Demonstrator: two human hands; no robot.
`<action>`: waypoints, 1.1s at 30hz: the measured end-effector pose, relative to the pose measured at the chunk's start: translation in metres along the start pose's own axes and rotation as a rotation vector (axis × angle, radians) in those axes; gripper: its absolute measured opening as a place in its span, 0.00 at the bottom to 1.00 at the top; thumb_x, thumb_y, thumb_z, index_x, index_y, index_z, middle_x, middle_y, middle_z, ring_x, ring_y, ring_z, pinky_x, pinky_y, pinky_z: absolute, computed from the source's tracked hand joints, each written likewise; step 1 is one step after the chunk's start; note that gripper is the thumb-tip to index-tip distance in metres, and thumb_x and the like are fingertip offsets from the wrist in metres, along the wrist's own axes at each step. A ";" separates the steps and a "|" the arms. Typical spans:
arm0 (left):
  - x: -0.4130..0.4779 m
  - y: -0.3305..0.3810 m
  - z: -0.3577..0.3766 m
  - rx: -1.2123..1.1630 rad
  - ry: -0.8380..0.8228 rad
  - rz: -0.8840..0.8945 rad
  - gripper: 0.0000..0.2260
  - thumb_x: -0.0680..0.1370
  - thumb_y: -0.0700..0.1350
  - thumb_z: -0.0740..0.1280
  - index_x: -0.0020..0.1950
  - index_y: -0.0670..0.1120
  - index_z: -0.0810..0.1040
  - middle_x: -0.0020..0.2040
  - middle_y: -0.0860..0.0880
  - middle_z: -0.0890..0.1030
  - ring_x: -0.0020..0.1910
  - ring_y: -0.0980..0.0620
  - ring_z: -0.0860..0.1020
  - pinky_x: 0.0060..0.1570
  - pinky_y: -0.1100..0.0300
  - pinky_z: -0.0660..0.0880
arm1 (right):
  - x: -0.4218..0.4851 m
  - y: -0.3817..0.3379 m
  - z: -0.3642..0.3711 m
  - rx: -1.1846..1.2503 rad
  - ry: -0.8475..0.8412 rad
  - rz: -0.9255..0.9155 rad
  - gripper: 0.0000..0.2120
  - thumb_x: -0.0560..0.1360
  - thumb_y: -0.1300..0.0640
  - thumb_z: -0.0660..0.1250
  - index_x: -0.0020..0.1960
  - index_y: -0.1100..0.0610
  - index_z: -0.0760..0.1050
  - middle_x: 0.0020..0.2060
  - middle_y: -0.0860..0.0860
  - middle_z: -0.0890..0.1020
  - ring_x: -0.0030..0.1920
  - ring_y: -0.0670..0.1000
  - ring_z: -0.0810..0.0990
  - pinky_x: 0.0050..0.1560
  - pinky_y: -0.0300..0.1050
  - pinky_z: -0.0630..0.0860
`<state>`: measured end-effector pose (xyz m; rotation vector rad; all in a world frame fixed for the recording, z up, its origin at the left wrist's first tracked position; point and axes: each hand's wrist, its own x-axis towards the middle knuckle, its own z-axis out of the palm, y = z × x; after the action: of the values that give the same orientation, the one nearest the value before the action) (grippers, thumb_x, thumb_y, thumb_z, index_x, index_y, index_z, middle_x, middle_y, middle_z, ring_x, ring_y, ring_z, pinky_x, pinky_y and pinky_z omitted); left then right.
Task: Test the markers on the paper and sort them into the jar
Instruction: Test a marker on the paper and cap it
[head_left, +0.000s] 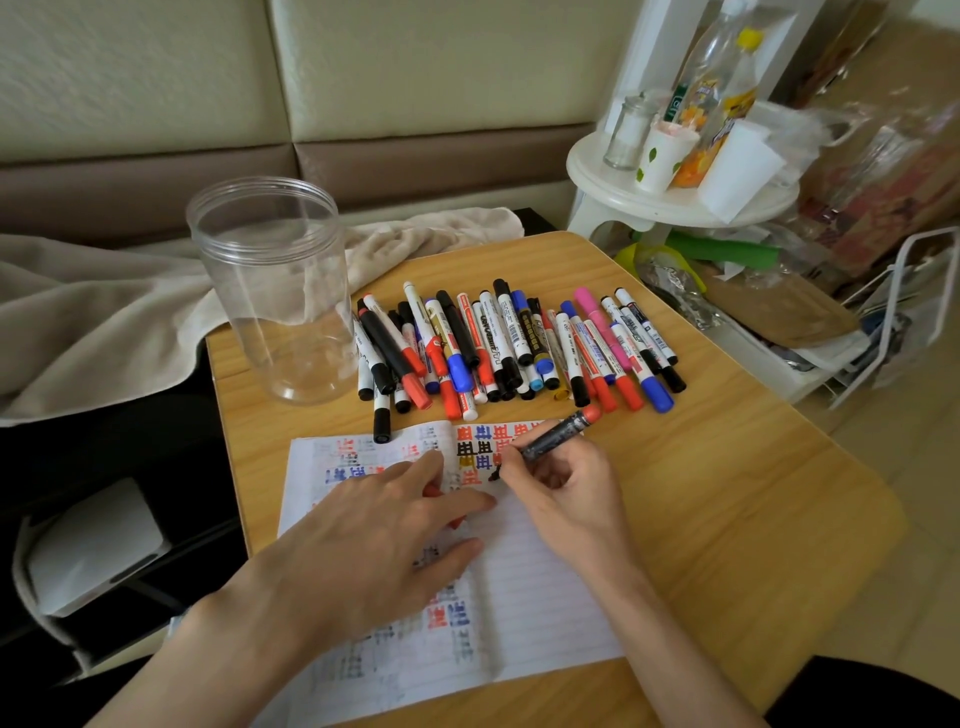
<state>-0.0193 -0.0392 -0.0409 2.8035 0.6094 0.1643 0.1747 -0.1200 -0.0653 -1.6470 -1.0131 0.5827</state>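
Right grip (566, 499) clamps a marker (556, 436), tip on the paper (545, 597) to test its ink. Left grip (363, 545), fingers straight, pins it steady. Behind, the other markers (514, 348) lie heaped beside the empty jar (270, 291), within reach on the table (727, 493).

free: bare worktop (727, 493) right of the paper (545, 597), open above the jar (270, 291) mouth | blocked: marker pile (514, 348) spans the far side, just beside the jar | near middle: left hand (363, 525) flat on paper, right hand (561, 499) gripping a marker (558, 435) | far right: stool (587, 166) crowded with bottles (711, 88)
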 end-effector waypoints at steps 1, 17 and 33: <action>0.000 0.000 0.000 0.000 -0.003 -0.001 0.23 0.81 0.68 0.48 0.76 0.68 0.61 0.52 0.59 0.66 0.48 0.57 0.75 0.45 0.60 0.77 | 0.000 0.001 0.000 0.007 0.014 0.004 0.09 0.76 0.63 0.74 0.39 0.54 0.81 0.32 0.45 0.83 0.31 0.42 0.78 0.33 0.36 0.73; 0.000 -0.001 -0.001 -0.001 -0.013 0.009 0.23 0.81 0.68 0.47 0.76 0.68 0.59 0.53 0.59 0.66 0.49 0.59 0.73 0.46 0.59 0.77 | 0.004 0.010 -0.001 0.124 0.066 0.016 0.05 0.77 0.62 0.75 0.42 0.55 0.84 0.33 0.47 0.84 0.34 0.43 0.78 0.36 0.37 0.74; 0.001 0.000 -0.001 -0.003 -0.016 0.012 0.23 0.81 0.68 0.47 0.76 0.66 0.62 0.52 0.58 0.67 0.48 0.57 0.74 0.44 0.59 0.77 | 0.002 0.003 -0.001 0.040 -0.024 -0.019 0.08 0.77 0.64 0.74 0.42 0.54 0.84 0.33 0.42 0.84 0.33 0.40 0.79 0.33 0.31 0.71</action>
<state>-0.0191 -0.0384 -0.0397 2.8030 0.5881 0.1455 0.1770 -0.1192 -0.0678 -1.5965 -1.0276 0.6077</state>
